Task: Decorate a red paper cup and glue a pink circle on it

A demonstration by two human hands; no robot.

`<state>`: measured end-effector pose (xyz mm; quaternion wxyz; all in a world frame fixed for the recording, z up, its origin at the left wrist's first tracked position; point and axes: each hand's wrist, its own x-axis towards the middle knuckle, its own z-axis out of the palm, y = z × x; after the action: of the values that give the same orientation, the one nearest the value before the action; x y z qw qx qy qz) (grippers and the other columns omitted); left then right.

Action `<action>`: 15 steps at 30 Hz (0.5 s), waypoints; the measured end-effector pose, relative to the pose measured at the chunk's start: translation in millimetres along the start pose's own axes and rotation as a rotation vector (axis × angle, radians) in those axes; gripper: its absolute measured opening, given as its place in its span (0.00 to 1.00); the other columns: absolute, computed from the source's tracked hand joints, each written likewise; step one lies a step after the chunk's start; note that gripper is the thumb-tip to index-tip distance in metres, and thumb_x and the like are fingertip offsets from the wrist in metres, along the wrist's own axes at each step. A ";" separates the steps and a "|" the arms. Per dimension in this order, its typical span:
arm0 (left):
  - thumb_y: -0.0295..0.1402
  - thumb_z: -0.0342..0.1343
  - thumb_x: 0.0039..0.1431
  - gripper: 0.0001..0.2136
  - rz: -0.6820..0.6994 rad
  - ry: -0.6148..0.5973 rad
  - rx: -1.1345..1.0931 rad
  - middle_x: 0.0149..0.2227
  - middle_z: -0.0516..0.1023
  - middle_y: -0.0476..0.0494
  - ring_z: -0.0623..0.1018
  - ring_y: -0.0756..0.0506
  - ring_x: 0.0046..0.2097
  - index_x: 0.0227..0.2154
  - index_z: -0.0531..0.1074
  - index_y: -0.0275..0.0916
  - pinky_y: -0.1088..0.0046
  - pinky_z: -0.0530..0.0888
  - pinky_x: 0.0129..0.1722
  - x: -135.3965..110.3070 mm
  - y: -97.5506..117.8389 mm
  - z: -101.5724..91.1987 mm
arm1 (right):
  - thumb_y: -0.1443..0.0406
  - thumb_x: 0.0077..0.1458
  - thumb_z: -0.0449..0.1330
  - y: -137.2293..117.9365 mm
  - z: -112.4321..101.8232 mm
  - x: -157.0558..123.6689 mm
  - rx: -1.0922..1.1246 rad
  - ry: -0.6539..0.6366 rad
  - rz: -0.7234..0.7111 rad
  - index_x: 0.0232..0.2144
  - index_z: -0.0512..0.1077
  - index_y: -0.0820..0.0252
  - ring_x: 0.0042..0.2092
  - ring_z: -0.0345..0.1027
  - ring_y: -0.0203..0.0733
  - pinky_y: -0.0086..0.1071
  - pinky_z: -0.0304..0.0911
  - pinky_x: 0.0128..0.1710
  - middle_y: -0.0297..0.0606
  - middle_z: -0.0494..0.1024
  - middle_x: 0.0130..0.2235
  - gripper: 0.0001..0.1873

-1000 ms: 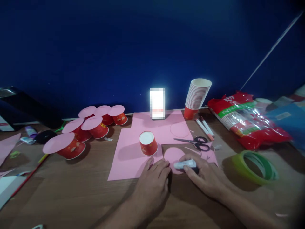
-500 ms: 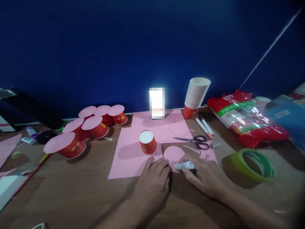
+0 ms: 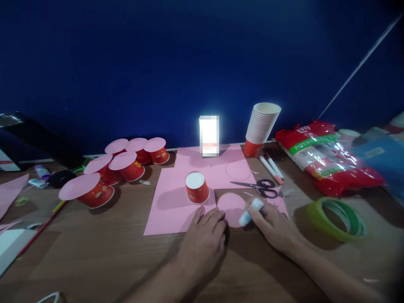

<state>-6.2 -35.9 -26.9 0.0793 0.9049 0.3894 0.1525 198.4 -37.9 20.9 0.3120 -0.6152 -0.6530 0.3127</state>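
Observation:
My right hand (image 3: pixel 271 223) grips a white and light-blue glue stick (image 3: pixel 251 212), which is tilted over the right edge of a pink paper circle (image 3: pixel 232 209). My left hand (image 3: pixel 205 233) lies palm down with its fingers stretched forward. Its fingertips rest by the circle's left edge and the front of a pink sheet (image 3: pixel 170 210). An upside-down red paper cup (image 3: pixel 198 190) stands on that sheet, just beyond my left fingers. Behind the circle lie black-handled scissors (image 3: pixel 267 188), open-bladed, near pink scraps (image 3: pixel 279 202).
Several red cups topped with pink discs (image 3: pixel 126 162) stand at the left. A leaning cup stack (image 3: pixel 261 126), two markers (image 3: pixel 271 168), a red plastic pack (image 3: pixel 328 155) and a yellow-green tape roll (image 3: pixel 337 219) are at the right. A bright pixelated screen (image 3: pixel 209 136) stands at the back.
My right hand has moved slightly to the right across the circle, and the glue stick has turned from nearly level to a steeper slant. My left hand stays in place.

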 end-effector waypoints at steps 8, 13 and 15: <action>0.30 0.45 0.65 0.12 0.001 -0.021 0.025 0.54 0.72 0.44 0.67 0.44 0.58 0.47 0.68 0.38 0.55 0.54 0.63 -0.5 -1.2 2.7 | 0.65 0.59 0.50 -5.4 6.2 -2.5 -0.178 -0.037 -0.172 0.31 0.68 0.57 0.29 0.68 0.38 0.28 0.63 0.31 0.32 0.73 0.27 0.08; 0.30 0.44 0.65 0.12 -0.007 -0.016 0.021 0.53 0.72 0.44 0.67 0.44 0.58 0.48 0.68 0.38 0.54 0.54 0.63 0.1 0.3 0.4 | 0.66 0.59 0.51 1.0 10.7 -0.6 -0.218 -0.058 -0.219 0.32 0.67 0.57 0.31 0.67 0.39 0.29 0.62 0.32 0.34 0.72 0.29 0.06; 0.30 0.44 0.65 0.13 -0.007 -0.031 0.009 0.54 0.72 0.44 0.67 0.44 0.58 0.49 0.67 0.39 0.54 0.54 0.63 0.9 1.1 -1.9 | 0.66 0.59 0.51 5.8 13.3 -0.7 -0.217 -0.076 -0.206 0.32 0.67 0.57 0.31 0.66 0.39 0.29 0.61 0.32 0.34 0.72 0.29 0.06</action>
<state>-5.5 -36.0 -24.6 0.0817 0.9060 0.3921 0.1366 191.5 -38.6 8.2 0.2494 -0.5626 -0.7540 0.2297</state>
